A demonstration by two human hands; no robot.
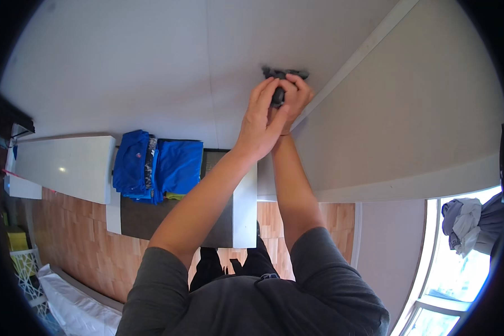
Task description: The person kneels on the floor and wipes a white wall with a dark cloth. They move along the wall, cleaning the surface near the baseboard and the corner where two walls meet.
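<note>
Both hands are raised together in front of a pale wall panel [151, 59], around a dark grey device [278, 96]. Its rounded lower end shows between my hands, while a blurred, wider part sticks out above the fingers. What kind of device it is cannot be made out. My right hand [296, 98] curls around its right side. From the left, my left hand [260, 115] presses against it with fingertips near its top and the thumb across the right wrist. My fingers hide most of its middle. Whether it touches the panel is unclear.
Folded blue clothes [178, 164] lie in stacks on a dark-topped white bench [244, 218] before my legs. A white cabinet [67, 168] stands left of them. To the right, a sloping panel [403, 117] meets the wall; a tied grey curtain [462, 227] hangs by the window.
</note>
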